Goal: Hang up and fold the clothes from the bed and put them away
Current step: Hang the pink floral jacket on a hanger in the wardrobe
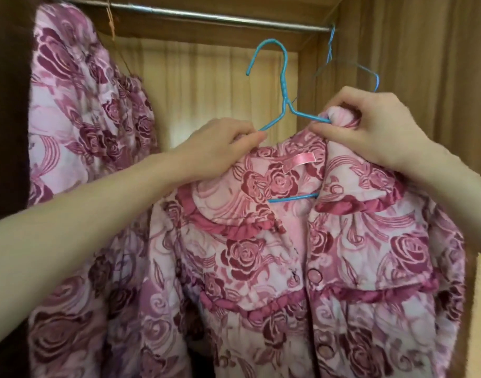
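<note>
In the centre of the frame I had a pink rose-patterned jacket [302,263] up in front of the open wardrobe [397,77], draped on a blue hanger [284,88]. My left hand [217,143] was curled around the hanger's left arm and the jacket's shoulder, with the fingers pinching wire and cloth together at the collar. My right hand [370,126] gripped a bunched fold of the collar at the hanger's right arm, fingers closed tight on the fabric. The hanger's hook stood free below the metal rail [206,16] that crossed the top of the frame, not touching it. The hanger's bottom bar showed inside the open neckline, under a pink satin label [302,159]. At the left of the frame a second garment [78,110] in the same rose print hung from the rail. At the upper right a bare blue hanger [351,66] hung on the rail's end, just behind my right hand.
</note>
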Demonstrator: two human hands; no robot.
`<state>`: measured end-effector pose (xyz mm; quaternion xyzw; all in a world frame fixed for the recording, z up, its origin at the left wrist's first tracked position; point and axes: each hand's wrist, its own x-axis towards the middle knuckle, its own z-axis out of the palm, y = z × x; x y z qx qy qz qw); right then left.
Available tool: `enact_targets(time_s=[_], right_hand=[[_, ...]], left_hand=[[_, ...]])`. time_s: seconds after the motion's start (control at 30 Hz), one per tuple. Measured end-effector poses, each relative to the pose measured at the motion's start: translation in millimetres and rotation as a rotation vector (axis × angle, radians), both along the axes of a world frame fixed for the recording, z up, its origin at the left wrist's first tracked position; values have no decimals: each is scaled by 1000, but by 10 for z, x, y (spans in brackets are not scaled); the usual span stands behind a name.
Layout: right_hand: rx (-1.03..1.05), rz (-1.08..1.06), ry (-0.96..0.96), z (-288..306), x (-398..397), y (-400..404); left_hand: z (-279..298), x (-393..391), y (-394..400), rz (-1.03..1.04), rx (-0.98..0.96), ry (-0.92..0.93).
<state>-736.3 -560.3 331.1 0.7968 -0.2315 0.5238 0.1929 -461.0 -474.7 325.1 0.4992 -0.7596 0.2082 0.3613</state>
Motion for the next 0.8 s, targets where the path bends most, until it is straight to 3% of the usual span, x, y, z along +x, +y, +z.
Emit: enact_targets(time_s=[0.13, 0.27, 0.37, 0.5, 0.57, 0.63, 0.73, 0.8], right_hand=[[82, 72, 13, -38, -110, -51], [415, 383, 31, -5, -243, -85], [474, 194, 284, -77, -159, -43], [168, 8, 257, -366, 11, -44], [-1, -140, 152, -482, 76, -38], [-45, -186, 6, -538, 100, -25], [-20, -133, -83, -558, 128, 42], [29, -112, -77, -513, 162, 95]], left_hand=[[-170, -56, -112, 174, -246, -93], [-351, 22, -141, 139, -431, -77], [-410, 55, -155, 166, -451, -53], [-475, 148, -165, 209, -413, -78], [-457, 206, -151, 202, -367, -122], [-401, 273, -138, 122, -213, -59], [-328, 365, -95, -16, 104, 210], [-369, 389, -107, 54, 56, 201]])
